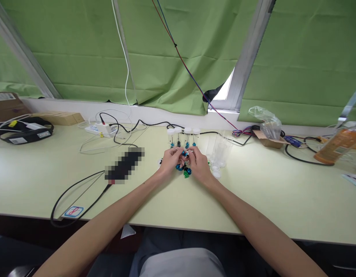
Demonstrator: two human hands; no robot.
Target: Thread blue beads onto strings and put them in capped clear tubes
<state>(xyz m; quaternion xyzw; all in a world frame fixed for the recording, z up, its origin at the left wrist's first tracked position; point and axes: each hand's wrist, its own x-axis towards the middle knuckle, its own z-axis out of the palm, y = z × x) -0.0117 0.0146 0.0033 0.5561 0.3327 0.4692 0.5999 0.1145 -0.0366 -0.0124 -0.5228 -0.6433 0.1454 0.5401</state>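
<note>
With left hand (169, 161) and right hand (199, 164) close together above the table (258, 192), fingers curled inward and fingertips pinching a small blue-and-black piece (184, 153). Lies directly between the two, at the fingertips, with neither hand plainly nearer. Shows a touch of white close to the right fingertips; too small and too covered by fingers to tell its long axis.

Just below the fingers, toward the body: loose blue and black pieces (189, 171), with a green piece (186, 174) nearest the table's front edge. Impossible to tell whether any of these also touch the palms.

Just beyond the fingertips, in a row: four clear capped tubes (188, 136), white caps uppermost, apparently upright. Visible low inside: small blue bits (187, 145), darker in the second from the left. Beside the right hand, farther out: a cluster of clear tubes (222, 148), contents not to be made out, with loose white lids (216, 174) at the near end.

Well apart to the right: a small cardboard box (268, 141) holding a clear plastic bag (270, 127), then an orange bottle (336, 145). Off to the left: a blurred-out black object (124, 165) with a cable (66, 185) looping toward the front edge.
</note>
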